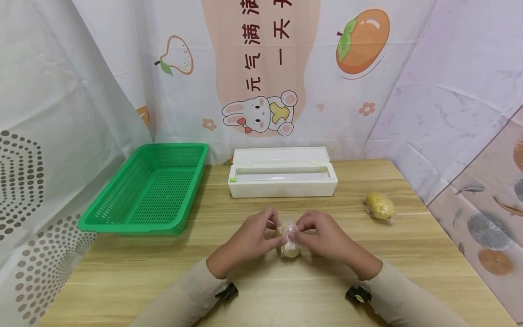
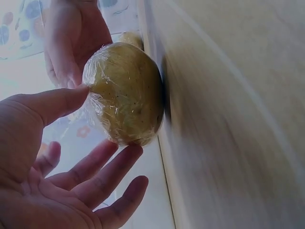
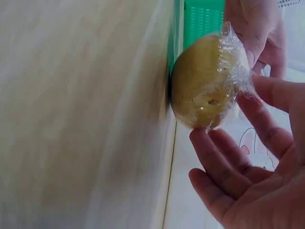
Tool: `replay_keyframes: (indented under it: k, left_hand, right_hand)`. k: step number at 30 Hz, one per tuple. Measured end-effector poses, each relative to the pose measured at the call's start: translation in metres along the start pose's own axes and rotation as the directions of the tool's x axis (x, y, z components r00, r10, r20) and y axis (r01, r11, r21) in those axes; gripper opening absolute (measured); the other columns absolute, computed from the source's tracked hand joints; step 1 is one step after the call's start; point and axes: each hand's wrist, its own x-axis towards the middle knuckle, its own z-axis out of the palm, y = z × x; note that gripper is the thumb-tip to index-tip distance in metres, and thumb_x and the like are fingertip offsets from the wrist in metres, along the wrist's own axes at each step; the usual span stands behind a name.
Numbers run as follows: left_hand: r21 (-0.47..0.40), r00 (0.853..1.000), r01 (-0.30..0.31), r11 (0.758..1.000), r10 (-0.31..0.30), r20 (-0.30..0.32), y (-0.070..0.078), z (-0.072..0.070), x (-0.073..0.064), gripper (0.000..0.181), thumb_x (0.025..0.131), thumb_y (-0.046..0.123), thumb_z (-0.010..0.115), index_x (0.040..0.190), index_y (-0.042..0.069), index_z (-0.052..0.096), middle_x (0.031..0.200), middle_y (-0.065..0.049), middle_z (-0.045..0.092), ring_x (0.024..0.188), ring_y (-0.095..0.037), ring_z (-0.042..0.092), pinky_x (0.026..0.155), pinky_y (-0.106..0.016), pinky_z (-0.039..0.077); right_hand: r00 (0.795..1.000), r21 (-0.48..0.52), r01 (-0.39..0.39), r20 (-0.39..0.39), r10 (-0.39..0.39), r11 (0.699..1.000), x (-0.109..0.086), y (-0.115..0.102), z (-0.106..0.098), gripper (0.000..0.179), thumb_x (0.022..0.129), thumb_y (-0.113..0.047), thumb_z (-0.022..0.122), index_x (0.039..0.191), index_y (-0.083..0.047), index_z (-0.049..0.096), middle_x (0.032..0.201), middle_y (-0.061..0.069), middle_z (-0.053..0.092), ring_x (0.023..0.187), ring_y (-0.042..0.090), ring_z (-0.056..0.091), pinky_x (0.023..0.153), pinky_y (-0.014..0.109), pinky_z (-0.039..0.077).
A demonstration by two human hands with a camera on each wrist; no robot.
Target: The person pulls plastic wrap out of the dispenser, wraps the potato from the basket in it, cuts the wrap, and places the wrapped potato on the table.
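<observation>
A potato (image 1: pixel 291 250) in clear plastic wrap (image 1: pixel 287 228) rests on the wooden table between both hands. My left hand (image 1: pixel 255 234) holds its left side; in the left wrist view the thumb presses the film while other fingertips touch the potato (image 2: pixel 126 95). From the right, my right hand (image 1: pixel 324 234) pinches the film's edge between thumb and forefinger. Its other fingertips touch the potato (image 3: pixel 200 86) in the right wrist view. The film is bunched and crinkled on top, smoother around the sides.
A second wrapped potato (image 1: pixel 380 205) lies at the right of the table (image 1: pixel 261 299). Behind the hands stands a white plastic-wrap box (image 1: pixel 282 189), lid raised, a roll inside. A green basket (image 1: pixel 180 229) sits at the back left. Patterned curtains (image 1: pixel 175 109) enclose the back and sides.
</observation>
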Motion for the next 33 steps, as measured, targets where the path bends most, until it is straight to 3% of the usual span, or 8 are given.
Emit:
replay_keyframes:
  k: [5,10,13,19,23,27,33]
  left_hand:
    - [0.064,0.999,-0.036,0.997,0.035,0.007,0.0039,0.0008,-0.0001,0.043,0.093,0.029,0.079,0.12,0.018,0.047,0.112,0.005,0.064,0.113,-0.017,0.07,0.097,-0.038,0.058]
    - [0.183,0.996,-0.085,0.979,0.086,0.005,0.007,0.0006,-0.0013,0.032,0.094,0.03,0.079,0.114,0.023,0.056,0.109,0.007,0.063,0.109,-0.014,0.068,0.094,-0.033,0.057]
    - [0.204,0.997,-0.071,0.977,0.073,-0.003,0.0082,0.0004,-0.0021,0.028,0.093,0.031,0.079,0.111,0.021,0.06,0.109,0.006,0.065,0.107,-0.014,0.068,0.093,-0.032,0.057]
    - [0.191,1.0,0.018,0.981,-0.013,-0.026,0.0087,0.0007,-0.0025,0.03,0.09,0.041,0.081,0.105,0.017,0.07,0.11,0.006,0.068,0.103,-0.014,0.07,0.088,-0.028,0.057]
    - [0.184,0.999,0.03,0.982,-0.026,-0.027,0.0071,0.0009,-0.0013,0.03,0.09,0.043,0.081,0.105,0.018,0.073,0.11,0.007,0.068,0.102,-0.013,0.07,0.086,-0.027,0.057]
    - [0.153,0.999,0.04,0.987,-0.038,-0.013,0.0061,-0.0002,-0.0005,0.027,0.091,0.041,0.08,0.106,0.02,0.072,0.112,0.008,0.068,0.104,-0.013,0.07,0.087,-0.027,0.057]
    - [0.105,0.999,0.04,0.994,-0.043,0.026,0.0054,-0.0016,0.0,0.034,0.093,0.038,0.078,0.12,0.02,0.067,0.122,0.005,0.065,0.11,-0.016,0.071,0.092,-0.028,0.057]
  right_hand:
    - [0.993,0.033,-0.117,-0.016,0.117,0.993,0.002,0.0026,0.0029,0.015,0.088,-0.026,0.083,0.084,-0.021,0.07,0.095,-0.006,0.069,0.094,0.013,0.066,0.085,0.033,0.056]
    - [0.985,0.092,-0.163,-0.032,0.167,0.982,0.0029,0.0048,0.005,0.04,0.084,-0.03,0.088,0.092,-0.008,0.055,0.097,0.001,0.067,0.091,0.016,0.068,0.076,0.03,0.056]
    - [0.991,0.143,-0.13,-0.022,0.134,0.981,0.003,0.0038,0.006,0.039,0.086,-0.023,0.086,0.094,-0.008,0.052,0.104,0.005,0.064,0.093,0.019,0.069,0.075,0.03,0.057]
    - [1.0,0.209,0.015,-0.026,-0.01,0.978,0.0031,0.0023,0.0087,0.025,0.089,-0.002,0.08,0.09,-0.013,0.057,0.129,0.02,0.054,0.108,0.03,0.07,0.084,0.03,0.061]
    - [0.994,0.095,0.092,-0.06,-0.086,0.991,0.0004,-0.0002,0.0088,0.018,0.09,-0.003,0.079,0.09,-0.018,0.068,0.14,0.02,0.052,0.111,0.028,0.069,0.088,0.033,0.061]
    - [0.991,-0.044,0.123,-0.055,-0.126,0.991,-0.0018,-0.0025,0.0077,0.016,0.093,-0.009,0.077,0.104,-0.021,0.078,0.139,0.016,0.056,0.108,0.022,0.07,0.088,0.036,0.061]
    - [0.996,-0.054,0.089,-0.02,-0.09,0.995,-0.0003,-0.0014,0.006,0.019,0.094,-0.011,0.077,0.112,-0.017,0.078,0.128,0.011,0.065,0.103,0.018,0.072,0.089,0.032,0.061]
